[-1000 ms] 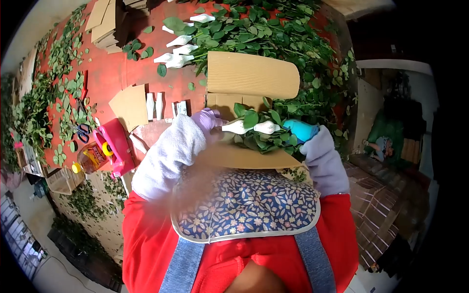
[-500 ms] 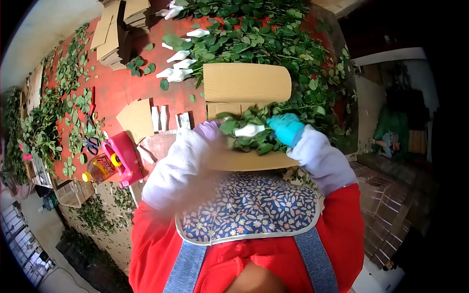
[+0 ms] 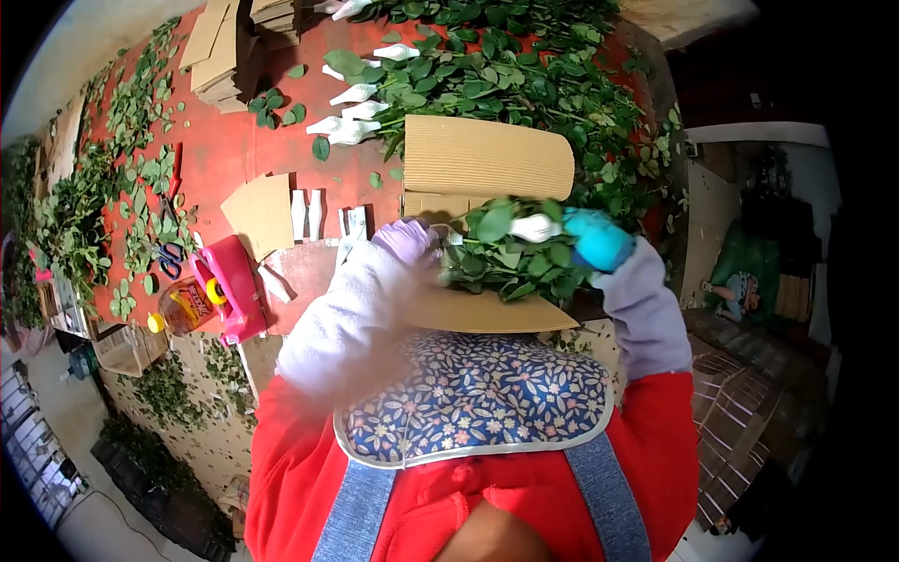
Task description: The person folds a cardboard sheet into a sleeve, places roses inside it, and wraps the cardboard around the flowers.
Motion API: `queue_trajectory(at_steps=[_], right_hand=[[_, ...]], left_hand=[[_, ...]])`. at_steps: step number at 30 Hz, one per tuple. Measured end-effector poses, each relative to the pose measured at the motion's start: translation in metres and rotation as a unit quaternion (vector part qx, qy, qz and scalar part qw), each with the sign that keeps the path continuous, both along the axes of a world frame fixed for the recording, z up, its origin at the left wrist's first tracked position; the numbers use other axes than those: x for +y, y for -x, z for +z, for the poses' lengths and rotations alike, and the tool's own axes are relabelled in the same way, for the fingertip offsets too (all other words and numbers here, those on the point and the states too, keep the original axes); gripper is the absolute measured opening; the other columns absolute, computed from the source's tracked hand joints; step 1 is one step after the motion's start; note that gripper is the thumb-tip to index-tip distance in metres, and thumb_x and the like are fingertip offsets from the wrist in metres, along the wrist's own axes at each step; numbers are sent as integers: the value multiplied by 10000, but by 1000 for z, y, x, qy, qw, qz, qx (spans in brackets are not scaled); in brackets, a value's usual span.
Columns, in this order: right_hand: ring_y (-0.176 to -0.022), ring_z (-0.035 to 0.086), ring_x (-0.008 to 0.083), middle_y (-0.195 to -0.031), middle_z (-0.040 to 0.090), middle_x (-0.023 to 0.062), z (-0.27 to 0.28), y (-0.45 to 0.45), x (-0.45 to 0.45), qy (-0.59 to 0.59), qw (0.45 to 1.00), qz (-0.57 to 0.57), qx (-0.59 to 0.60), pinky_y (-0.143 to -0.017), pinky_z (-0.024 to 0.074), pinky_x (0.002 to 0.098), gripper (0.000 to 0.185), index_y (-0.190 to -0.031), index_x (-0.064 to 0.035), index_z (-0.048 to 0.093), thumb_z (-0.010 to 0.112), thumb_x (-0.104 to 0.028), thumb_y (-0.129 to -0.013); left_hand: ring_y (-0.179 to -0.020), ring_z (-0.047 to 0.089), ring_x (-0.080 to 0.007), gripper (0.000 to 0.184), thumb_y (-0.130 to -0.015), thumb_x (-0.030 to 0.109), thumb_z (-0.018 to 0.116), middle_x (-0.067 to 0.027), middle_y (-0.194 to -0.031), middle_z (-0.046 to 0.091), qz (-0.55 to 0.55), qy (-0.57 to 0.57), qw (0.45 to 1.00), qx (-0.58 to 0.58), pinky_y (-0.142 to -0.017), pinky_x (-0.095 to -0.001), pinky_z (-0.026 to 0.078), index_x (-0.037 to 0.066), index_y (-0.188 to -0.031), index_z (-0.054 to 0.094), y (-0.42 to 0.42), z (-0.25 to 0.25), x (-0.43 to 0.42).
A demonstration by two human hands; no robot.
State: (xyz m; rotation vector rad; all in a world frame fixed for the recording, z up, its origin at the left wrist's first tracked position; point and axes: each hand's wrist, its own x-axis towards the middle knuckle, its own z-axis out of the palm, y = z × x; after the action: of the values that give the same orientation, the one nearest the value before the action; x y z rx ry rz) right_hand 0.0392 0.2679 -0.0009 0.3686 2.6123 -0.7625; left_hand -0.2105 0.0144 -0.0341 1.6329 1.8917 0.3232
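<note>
My right hand [image 3: 597,240], in a teal glove, is closed round a leafy rose stem [image 3: 515,262] just beside a bud in a white sleeve [image 3: 536,228]. My left hand [image 3: 407,241], in a lilac glove, has its fingers curled at the left end of the foliage; a small pale piece shows by the fingertips, too blurred to name. Under the leaves lies a sheet of corrugated cardboard [image 3: 496,312], its ribbed far part [image 3: 487,157] standing curved behind them.
More rose stems [image 3: 506,84] with white-sleeved buds [image 3: 354,131] are heaped behind the cardboard. On the red table [image 3: 351,192] lie white sleeves [image 3: 315,214], a cardboard piece [image 3: 262,217], scissors [image 3: 169,259], a pink container [image 3: 236,290], a yellow-capped bottle [image 3: 183,307] and stacked cardboard [image 3: 220,56].
My right hand has moved right with the sleeved rose, away from my left hand. The left hand has shifted slightly right. The whole view has turned a little.
</note>
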Motion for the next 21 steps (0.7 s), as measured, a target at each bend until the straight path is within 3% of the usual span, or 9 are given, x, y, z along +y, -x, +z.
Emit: queue_trajectory(at_steps=[4,7,10,11,15,17,18,19,21], right_hand=[[-733,605,357,-822,633,163,48,-26,5,-139,984,-54,99,-620,478,440,314,-1020,-42,612,643,-152,-727],[-625,608,326,-750,637,156,92,-4,-18,-119,969,-134,171,-565,489,402,420,-1178,-57,584,610,-120,-764],[-629,616,306,-763,647,114,96,27,-49,-70,957,-114,257,-556,491,393,435,-1189,-62,573,613,-131,-761],[-725,609,306,-865,624,117,71,28,-55,-112,972,-74,193,-620,486,406,485,-1207,-59,534,625,-138,-738],[-876,589,307,-1063,553,147,48,61,-70,-238,970,41,-11,-713,475,416,556,-1215,-24,470,634,-162,-702],[-885,593,303,-1052,553,153,32,68,-76,-245,967,47,-43,-711,476,413,597,-1250,-43,457,645,-180,-700],[-892,595,302,-1057,550,157,31,75,-82,-250,965,43,-69,-712,476,414,619,-1267,-49,452,656,-188,-699],[-905,597,299,-1067,545,160,36,83,-85,-230,966,43,-113,-714,475,416,667,-1294,-63,440,686,-225,-695],[-908,597,305,-1077,541,161,26,85,-89,-242,965,48,-86,-722,474,420,678,-1289,-60,440,702,-256,-696]], left_hand=[[-850,610,-332,383,-825,233,600,-132,-949,594,-5,-42,999,8,-717,-432,497,150,-1195,547,-3,12,1],[-858,615,-334,387,-820,236,598,-139,-971,595,-14,-34,999,24,-707,-430,502,142,-1191,542,-5,17,-1],[-862,621,-324,398,-823,271,608,-139,-1019,601,-17,-11,998,67,-712,-420,504,142,-1193,543,-9,13,-1],[-880,626,-302,438,-815,336,630,-129,-1051,602,-9,126,991,52,-743,-412,508,136,-1195,546,-6,69,12],[-984,618,-301,519,-793,339,682,-123,-1138,602,-5,163,984,71,-848,-396,502,125,-1241,534,-8,33,12],[-1070,589,-299,564,-774,295,717,-119,-1200,589,-74,16,996,-37,-922,-387,473,116,-1272,524,-1,10,13],[-1129,561,-288,587,-769,257,732,-112,-1247,573,-57,-21,983,-174,-971,-379,441,117,-1295,512,1,6,8],[-1188,532,-277,614,-764,219,748,-105,-1294,556,-51,-50,949,-308,-1019,-370,410,119,-1317,500,5,9,5],[-1125,550,-236,493,-834,187,653,-85,-1242,574,37,-117,823,-554,-957,-355,439,96,-1297,509,1,6,1]])
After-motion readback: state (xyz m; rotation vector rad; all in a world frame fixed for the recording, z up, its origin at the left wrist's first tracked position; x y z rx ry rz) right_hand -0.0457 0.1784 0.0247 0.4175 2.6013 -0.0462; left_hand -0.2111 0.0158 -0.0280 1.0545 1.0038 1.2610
